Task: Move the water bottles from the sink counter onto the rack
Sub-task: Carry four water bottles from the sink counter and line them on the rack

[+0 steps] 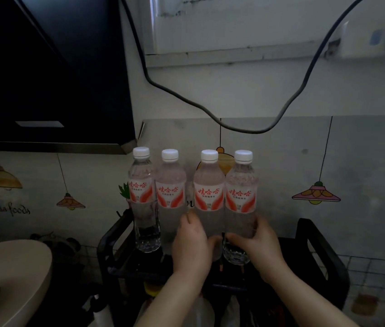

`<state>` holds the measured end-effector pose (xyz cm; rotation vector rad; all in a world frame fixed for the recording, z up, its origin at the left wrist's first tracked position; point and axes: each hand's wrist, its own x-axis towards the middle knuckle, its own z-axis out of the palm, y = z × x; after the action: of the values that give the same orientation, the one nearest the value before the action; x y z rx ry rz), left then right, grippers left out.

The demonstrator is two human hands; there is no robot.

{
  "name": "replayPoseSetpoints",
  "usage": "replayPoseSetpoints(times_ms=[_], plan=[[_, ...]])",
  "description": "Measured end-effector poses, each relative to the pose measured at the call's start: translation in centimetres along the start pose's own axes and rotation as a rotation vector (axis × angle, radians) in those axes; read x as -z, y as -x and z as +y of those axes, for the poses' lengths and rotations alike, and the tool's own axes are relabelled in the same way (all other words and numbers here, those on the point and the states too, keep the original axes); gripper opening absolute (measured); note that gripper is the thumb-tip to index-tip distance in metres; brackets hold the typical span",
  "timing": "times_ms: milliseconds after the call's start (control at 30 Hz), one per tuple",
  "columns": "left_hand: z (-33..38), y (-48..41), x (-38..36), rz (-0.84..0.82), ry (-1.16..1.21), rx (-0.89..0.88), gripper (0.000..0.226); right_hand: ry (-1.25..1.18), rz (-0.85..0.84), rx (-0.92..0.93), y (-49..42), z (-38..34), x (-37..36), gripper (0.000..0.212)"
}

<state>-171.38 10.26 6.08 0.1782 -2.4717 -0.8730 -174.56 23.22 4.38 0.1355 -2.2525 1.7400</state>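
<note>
Dark hood (57,79) fills the upper left. A grey cable (241,131) sags across the wall, which carries lamp decals. A black rack (323,251) stands against the wall at lower centre. Four capped water bottles stand upright in a row above it, labels facing forward. First bottle (142,192) and second bottle (170,194) stand on the rack top, unheld. Left hand (191,244): its grip is wrapped round the lower body of the third bottle (209,197). Right hand (261,244): its grip is likewise wrapped round the fourth bottle (241,197). The third and fourth bottles touch side by side. Cannot tell whether their bases rest on the rack.
</note>
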Motion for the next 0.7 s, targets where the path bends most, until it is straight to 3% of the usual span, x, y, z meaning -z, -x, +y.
replayPoseSetpoints(times_ms=[433, 700], plan=[[-0.8, -0.4, 1.0, 0.008, -0.151, -0.092, 0.053, -0.066, -0.031, 0.003, -0.2, -0.2, -1.2, 0.052], [-0.5, -0.8, 1.2, -0.029, -0.210, -0.022, 0.052, -0.048, -0.039, 0.005, -0.2, -0.2, -1.3, 0.051]])
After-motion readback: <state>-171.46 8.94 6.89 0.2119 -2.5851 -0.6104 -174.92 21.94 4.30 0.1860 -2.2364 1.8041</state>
